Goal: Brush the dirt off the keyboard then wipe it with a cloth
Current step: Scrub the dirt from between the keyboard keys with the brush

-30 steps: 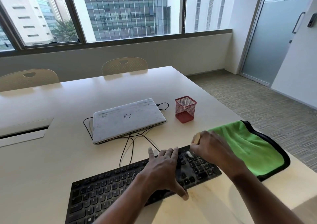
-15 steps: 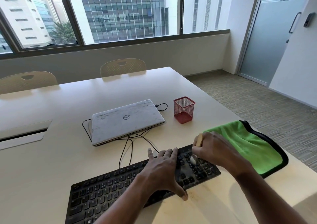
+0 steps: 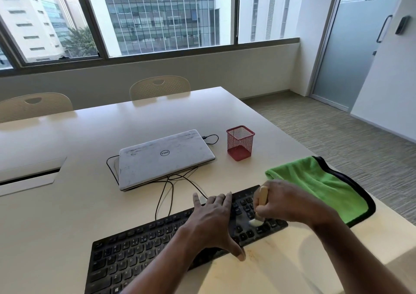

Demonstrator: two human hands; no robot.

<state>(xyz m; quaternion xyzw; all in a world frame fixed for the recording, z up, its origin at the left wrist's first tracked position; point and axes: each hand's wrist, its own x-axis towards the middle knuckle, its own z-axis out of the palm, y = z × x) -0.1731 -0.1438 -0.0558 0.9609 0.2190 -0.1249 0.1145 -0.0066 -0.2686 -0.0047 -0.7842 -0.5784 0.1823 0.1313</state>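
On the pale cream table (image 3: 67, 221), close to its near edge, lies the long black computer keyboard (image 3: 139, 255), set at a slant with its right end farther from the person. The left hand (image 3: 211, 224) rests flat on the middle keys, fingers straight, thumb reaching past the front edge, steadying the board. The right hand (image 3: 286, 203) is curled round the pale wooden handle of a small brush (image 3: 262, 198), whose white bristles touch the keys at the number-pad end.

Brushing looks to be the step in hand, and most of the board seems left to do. Done well, the strokes should be short and light, running along the gaps between key rows and flicking grit off the edge, not deeper under the caps. The flat hand should press just enough to stop the board sliding, then shift so the keys under it get their turn.

The keyboard is matt black with white legends, and a greyish dusty film shows round the number pad. Near its right end lies the green microfibre cloth with black trim (image 3: 319, 185), waiting for the wiping.
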